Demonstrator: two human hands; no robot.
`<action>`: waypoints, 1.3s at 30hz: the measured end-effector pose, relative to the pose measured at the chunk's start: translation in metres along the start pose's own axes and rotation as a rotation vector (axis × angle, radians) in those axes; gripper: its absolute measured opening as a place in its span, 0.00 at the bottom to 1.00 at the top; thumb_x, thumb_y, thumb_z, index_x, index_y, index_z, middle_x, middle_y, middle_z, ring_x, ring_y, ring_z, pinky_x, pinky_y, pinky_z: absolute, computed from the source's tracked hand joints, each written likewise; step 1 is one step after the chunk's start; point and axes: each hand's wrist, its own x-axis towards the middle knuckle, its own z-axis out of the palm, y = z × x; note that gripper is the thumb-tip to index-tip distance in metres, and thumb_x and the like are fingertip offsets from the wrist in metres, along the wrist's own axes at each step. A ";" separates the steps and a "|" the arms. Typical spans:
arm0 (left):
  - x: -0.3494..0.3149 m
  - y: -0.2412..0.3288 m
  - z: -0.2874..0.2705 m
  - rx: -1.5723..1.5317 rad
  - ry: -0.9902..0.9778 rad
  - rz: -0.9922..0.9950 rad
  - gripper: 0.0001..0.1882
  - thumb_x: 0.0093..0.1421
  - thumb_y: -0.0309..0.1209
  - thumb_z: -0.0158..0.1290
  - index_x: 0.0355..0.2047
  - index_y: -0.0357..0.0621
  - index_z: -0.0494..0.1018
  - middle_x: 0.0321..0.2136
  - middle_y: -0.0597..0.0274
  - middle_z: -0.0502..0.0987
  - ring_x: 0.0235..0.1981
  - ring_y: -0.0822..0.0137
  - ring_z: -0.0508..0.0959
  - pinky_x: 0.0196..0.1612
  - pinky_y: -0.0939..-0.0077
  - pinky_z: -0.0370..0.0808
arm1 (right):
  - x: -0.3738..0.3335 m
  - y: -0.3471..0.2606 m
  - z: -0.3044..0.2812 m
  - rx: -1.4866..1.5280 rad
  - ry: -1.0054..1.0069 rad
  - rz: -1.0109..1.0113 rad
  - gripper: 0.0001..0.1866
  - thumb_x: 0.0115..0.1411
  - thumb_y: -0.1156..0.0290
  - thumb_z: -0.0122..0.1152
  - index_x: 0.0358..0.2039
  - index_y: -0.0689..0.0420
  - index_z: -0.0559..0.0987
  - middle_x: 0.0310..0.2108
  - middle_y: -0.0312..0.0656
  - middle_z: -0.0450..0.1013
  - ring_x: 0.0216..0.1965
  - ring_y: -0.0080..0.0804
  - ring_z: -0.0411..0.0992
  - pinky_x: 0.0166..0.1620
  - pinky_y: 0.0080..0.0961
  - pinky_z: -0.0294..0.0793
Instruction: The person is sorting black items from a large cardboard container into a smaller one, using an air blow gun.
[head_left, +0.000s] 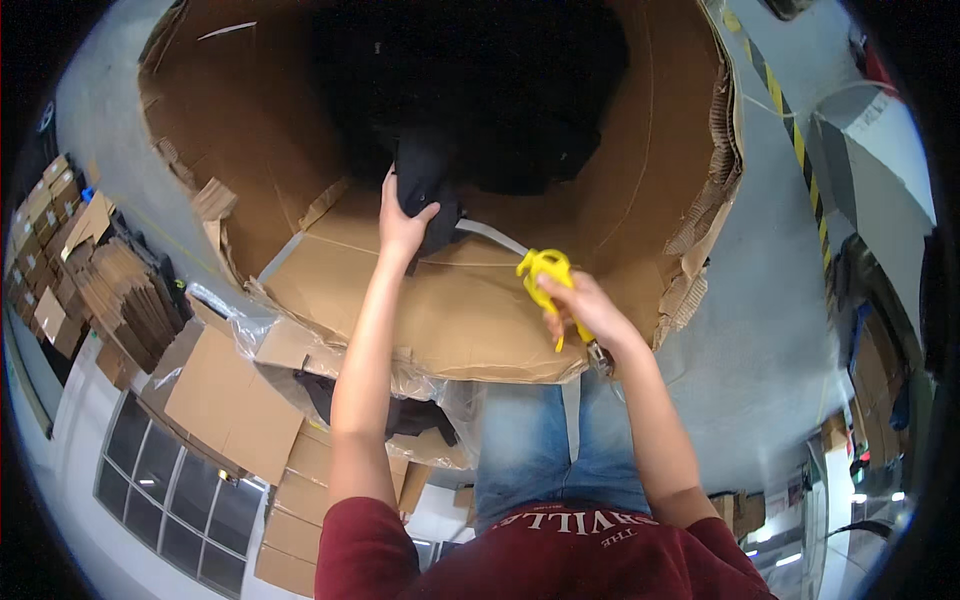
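My left hand (pixel 402 225) is closed around a folded black cloth piece (pixel 425 190), with the thumb pressed on its near side. The cloth's far end runs into the dark pile in the box. In my right hand (pixel 590 310) is a yellow air blow gun (pixel 545 270), gripped by its handle. Its thin pale nozzle (pixel 490 234) points left, with the tip close to the cloth; whether they touch I cannot tell. A metal fitting (pixel 600 358) sits at the handle's lower end. Below both hands lies the box's folded-down cardboard flap (pixel 470 320).
The large cardboard box (pixel 255 120) has torn, ragged rims and holds a heap of black cloth (pixel 480 80). At lower left, a clear plastic bag (pixel 440 440) contains dark cloth. Flattened cartons (pixel 120 285) stand farther left. Striped floor tape (pixel 800 150) runs along the right.
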 end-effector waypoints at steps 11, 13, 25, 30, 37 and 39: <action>-0.037 0.020 -0.041 -0.892 0.184 -0.534 0.31 0.47 0.23 0.61 0.52 0.40 0.63 0.45 0.54 0.71 0.45 0.62 0.72 0.46 0.71 0.72 | 0.004 0.005 -0.003 -0.091 -0.102 -0.014 0.16 0.60 0.56 0.51 0.33 0.58 0.68 0.14 0.36 0.67 0.14 0.24 0.67 0.18 0.19 0.68; -0.038 0.023 -0.039 -0.945 0.234 -0.676 0.31 0.51 0.33 0.60 0.54 0.41 0.62 0.47 0.54 0.70 0.46 0.63 0.72 0.47 0.71 0.71 | -0.002 0.007 0.000 -0.048 -0.343 0.144 0.17 0.60 0.55 0.51 0.32 0.58 0.68 0.14 0.36 0.66 0.13 0.22 0.67 0.18 0.18 0.68; -0.021 -0.016 -0.030 -1.406 0.181 -0.664 0.25 0.55 0.50 0.50 0.46 0.45 0.70 0.45 0.56 0.72 0.45 0.61 0.72 0.48 0.69 0.70 | 0.000 0.008 -0.006 -0.119 -0.350 0.159 0.17 0.59 0.54 0.52 0.32 0.58 0.68 0.14 0.36 0.66 0.13 0.22 0.68 0.18 0.19 0.71; -0.031 -0.066 -0.041 -2.282 0.044 -0.946 0.19 0.49 0.33 0.52 0.41 0.39 0.67 0.35 0.52 0.68 0.37 0.60 0.71 0.27 0.80 0.74 | 0.001 0.006 -0.010 -0.093 -0.200 0.049 0.17 0.60 0.55 0.51 0.30 0.57 0.69 0.14 0.35 0.67 0.12 0.23 0.68 0.16 0.19 0.68; -0.054 -0.123 -0.083 -0.896 -0.115 -0.575 0.17 0.59 0.37 0.47 0.45 0.43 0.67 0.36 0.57 0.71 0.38 0.65 0.73 0.32 0.77 0.73 | -0.002 -0.001 0.003 -0.019 -0.247 0.030 0.18 0.59 0.53 0.51 0.26 0.56 0.69 0.13 0.35 0.67 0.12 0.22 0.67 0.16 0.17 0.68; -0.061 -0.116 -0.073 -0.958 -0.020 -0.611 0.18 0.59 0.38 0.47 0.46 0.41 0.67 0.37 0.57 0.73 0.38 0.66 0.73 0.35 0.76 0.73 | -0.002 0.004 -0.003 -0.042 -0.323 0.087 0.18 0.60 0.53 0.51 0.27 0.56 0.69 0.13 0.35 0.67 0.12 0.22 0.67 0.16 0.17 0.68</action>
